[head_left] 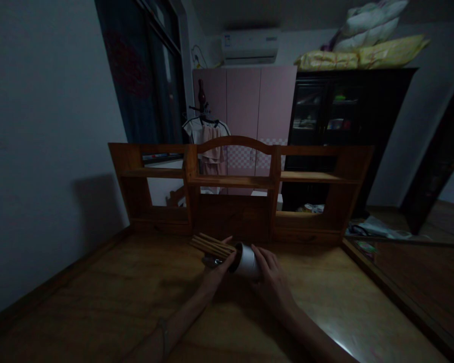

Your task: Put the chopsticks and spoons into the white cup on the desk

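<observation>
A bundle of wooden chopsticks [211, 245] sticks out of the dark mouth of a whitish cylindrical holder [248, 262], which is tipped on its side above the table. My left hand [216, 272] is closed around the chopsticks close to the mouth, its thumb on the near side. Beneath the sticks, a shiny metal piece [212, 261], perhaps a spoon, shows by the same hand; its shape is partly hidden. My right hand [274, 280] grips the holder from the right, fingers wrapped over its outer wall and closed end.
A wooden tabletop [117, 292] spreads beneath my hands. Along its far side stands a wooden shelf unit [230, 181] with open compartments. A raised wooden edge [386, 287] runs down the right, and a wall [53, 151] rises at the left. The light is dim.
</observation>
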`<move>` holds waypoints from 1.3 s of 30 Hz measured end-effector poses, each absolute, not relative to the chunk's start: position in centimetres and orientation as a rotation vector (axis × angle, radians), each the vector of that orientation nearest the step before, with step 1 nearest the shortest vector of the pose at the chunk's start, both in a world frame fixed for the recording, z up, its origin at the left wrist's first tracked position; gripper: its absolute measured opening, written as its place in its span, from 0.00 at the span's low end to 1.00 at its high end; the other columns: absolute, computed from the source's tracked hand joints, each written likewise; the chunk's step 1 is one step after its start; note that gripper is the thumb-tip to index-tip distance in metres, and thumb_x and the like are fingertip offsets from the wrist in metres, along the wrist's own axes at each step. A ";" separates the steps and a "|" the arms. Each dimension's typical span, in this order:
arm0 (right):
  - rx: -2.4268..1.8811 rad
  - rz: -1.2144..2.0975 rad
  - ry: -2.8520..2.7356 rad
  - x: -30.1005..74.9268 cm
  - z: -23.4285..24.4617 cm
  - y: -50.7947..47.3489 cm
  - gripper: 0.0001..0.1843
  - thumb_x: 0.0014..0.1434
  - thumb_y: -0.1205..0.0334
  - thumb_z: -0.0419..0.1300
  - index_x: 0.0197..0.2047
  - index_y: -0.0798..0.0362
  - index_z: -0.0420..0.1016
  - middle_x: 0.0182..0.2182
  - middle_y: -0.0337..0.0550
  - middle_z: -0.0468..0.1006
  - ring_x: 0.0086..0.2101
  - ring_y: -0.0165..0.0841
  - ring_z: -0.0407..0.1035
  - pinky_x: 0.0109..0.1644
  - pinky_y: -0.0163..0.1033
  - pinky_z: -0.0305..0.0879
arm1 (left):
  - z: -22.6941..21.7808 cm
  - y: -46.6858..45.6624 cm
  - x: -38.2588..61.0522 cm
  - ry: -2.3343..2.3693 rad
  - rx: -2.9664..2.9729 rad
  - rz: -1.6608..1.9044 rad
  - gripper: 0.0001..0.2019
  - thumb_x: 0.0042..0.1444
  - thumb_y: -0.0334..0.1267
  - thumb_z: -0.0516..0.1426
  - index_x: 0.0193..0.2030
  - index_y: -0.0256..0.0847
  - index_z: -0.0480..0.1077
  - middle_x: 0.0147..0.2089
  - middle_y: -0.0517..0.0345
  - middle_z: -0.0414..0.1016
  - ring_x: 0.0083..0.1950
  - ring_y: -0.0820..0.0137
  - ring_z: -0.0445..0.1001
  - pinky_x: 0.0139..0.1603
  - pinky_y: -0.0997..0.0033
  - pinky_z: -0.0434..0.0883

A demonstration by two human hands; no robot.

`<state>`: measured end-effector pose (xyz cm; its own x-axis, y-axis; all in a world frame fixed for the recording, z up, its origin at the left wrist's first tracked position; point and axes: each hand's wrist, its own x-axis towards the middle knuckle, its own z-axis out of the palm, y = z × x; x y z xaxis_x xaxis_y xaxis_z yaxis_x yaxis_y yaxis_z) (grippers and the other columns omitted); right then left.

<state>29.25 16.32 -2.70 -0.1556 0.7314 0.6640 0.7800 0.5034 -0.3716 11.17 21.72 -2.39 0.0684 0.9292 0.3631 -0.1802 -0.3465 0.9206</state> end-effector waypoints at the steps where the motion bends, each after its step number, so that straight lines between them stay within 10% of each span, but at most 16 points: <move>1: -1.245 -0.072 -1.906 29.3 -2.7 16.3 0.50 0.43 0.78 0.59 0.68 0.45 0.48 0.58 0.48 0.62 0.56 0.45 0.57 0.58 0.54 0.61 | -2.3 21.6 11.2 0.816 1.384 1.461 0.27 0.52 0.43 0.62 0.59 0.45 0.65 0.53 0.53 0.74 0.54 0.62 0.72 0.59 0.61 0.66; 39: -1.194 0.064 -1.889 29.1 -2.7 16.2 0.46 0.47 0.72 0.64 0.67 0.45 0.51 0.57 0.49 0.63 0.55 0.44 0.60 0.58 0.51 0.62 | -1.9 21.3 11.3 0.870 1.393 1.539 0.21 0.50 0.43 0.63 0.52 0.43 0.72 0.52 0.54 0.75 0.54 0.60 0.72 0.60 0.61 0.65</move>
<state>29.14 16.23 -2.70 -0.1557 0.7524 0.6401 0.7073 0.5373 -0.4595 11.32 21.30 -1.93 -0.0051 0.9212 0.3890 -0.1418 -0.3857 0.9116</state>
